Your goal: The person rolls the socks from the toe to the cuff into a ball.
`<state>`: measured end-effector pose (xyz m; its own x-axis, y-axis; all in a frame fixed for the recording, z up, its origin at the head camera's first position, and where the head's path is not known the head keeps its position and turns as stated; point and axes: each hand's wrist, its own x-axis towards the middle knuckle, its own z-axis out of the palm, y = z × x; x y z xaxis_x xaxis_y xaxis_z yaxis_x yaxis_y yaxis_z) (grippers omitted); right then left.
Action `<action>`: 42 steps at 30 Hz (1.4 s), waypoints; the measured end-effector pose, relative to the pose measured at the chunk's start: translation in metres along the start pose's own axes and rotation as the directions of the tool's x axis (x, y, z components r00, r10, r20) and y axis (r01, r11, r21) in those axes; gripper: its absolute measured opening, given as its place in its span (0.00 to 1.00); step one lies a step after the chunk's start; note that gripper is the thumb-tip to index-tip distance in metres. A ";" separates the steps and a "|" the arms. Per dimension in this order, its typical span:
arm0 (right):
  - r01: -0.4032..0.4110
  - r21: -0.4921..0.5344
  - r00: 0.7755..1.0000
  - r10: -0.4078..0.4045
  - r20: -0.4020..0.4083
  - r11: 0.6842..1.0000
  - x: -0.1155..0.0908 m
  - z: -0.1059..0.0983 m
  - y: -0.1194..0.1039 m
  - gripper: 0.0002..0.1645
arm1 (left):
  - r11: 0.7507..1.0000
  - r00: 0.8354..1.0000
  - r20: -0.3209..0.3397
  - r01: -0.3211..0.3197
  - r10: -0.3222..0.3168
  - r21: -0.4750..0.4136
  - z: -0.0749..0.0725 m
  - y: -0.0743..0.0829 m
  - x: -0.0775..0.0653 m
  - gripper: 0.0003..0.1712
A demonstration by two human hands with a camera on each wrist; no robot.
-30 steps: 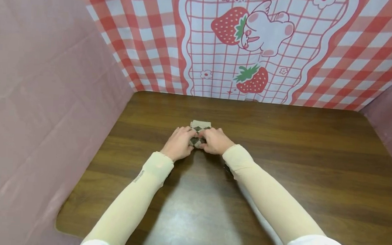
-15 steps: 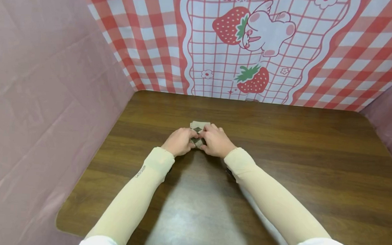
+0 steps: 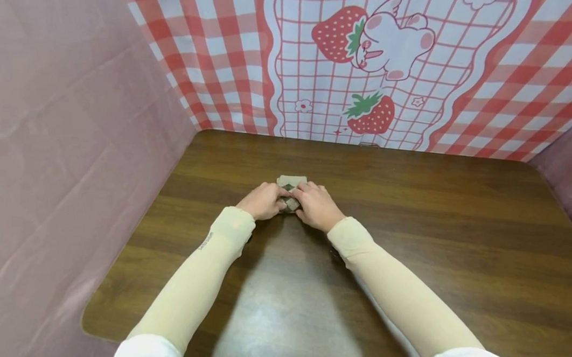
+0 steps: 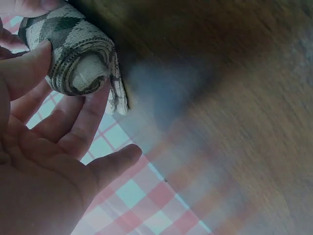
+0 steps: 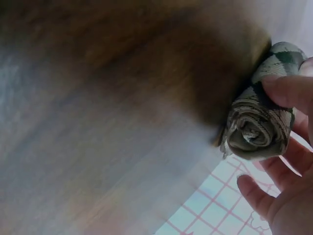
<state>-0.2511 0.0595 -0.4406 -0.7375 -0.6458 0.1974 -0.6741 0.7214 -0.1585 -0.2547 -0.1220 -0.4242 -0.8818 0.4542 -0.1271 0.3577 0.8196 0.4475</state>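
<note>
Fingers of left hand and right hand pinch the rolled knit, possibly a sock; likely light, soft; best gripped round its coil.

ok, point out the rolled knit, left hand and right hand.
Rolled knit [image 4: 83, 67]: left wrist view, on its coiled end.
Left hand [image 3: 262, 201]: head view, on the back of the hand.
Right hand [image 3: 317, 206]: head view, on the back of the hand.
</note>
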 end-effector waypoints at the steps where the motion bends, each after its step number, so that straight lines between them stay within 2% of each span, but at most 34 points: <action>1: 0.009 0.008 1.000 -0.009 0.005 1.000 0.000 -0.001 0.001 0.23 | 1.000 1.000 0.001 0.000 0.000 0.001 0.000 0.000 0.000 0.20; 6: 0.011 0.054 0.998 -0.015 0.068 0.999 0.003 -0.004 0.008 0.24 | 1.000 1.000 0.005 0.007 -0.007 0.025 0.002 0.002 -0.004 0.22; 9: -0.015 0.082 0.992 0.004 0.128 0.997 0.005 -0.006 0.009 0.23 | 0.997 1.000 -0.024 -0.003 0.004 0.076 0.004 0.003 -0.009 0.25; 14: -0.086 0.127 0.975 0.057 0.214 0.988 0.006 -0.011 0.008 0.25 | 0.987 0.989 -0.109 -0.080 0.096 0.143 0.009 0.005 -0.014 0.28; 18: -0.135 0.188 0.962 0.084 0.258 0.973 0.007 -0.013 0.008 0.26 | 0.980 0.979 -0.140 -0.125 0.147 0.154 0.013 0.004 -0.013 0.23; 24: -0.186 0.266 0.951 0.105 0.291 0.946 0.010 -0.011 0.008 0.22 | 0.984 0.983 -0.123 -0.122 0.138 0.132 0.011 0.003 -0.007 0.15; 27: -0.210 0.233 0.945 0.136 0.296 0.950 0.010 -0.012 0.007 0.23 | 0.990 0.988 -0.100 -0.105 0.114 0.098 0.008 0.003 -0.005 0.15; 30: -0.204 0.179 0.954 0.153 0.259 0.962 0.007 -0.012 0.005 0.25 | 0.995 0.994 -0.070 -0.079 0.083 0.058 0.005 0.004 -0.004 0.17; 36: -0.120 0.076 0.990 0.114 0.079 0.990 0.003 -0.014 -0.004 0.17 | 0.998 0.997 -0.029 -0.065 0.065 0.023 0.002 0.004 -0.002 0.20; 42: -0.085 0.020 0.996 0.084 0.037 0.996 0.002 -0.019 -0.012 0.13 | 0.996 0.997 0.012 -0.079 0.079 0.035 0.001 0.002 0.002 0.22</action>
<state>-0.2438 0.0539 -0.4198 -0.7927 -0.5914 0.1476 -0.6096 0.7685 -0.1944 -0.2551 -0.1191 -0.4242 -0.8469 0.5218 -0.1022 0.4370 0.7926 0.4252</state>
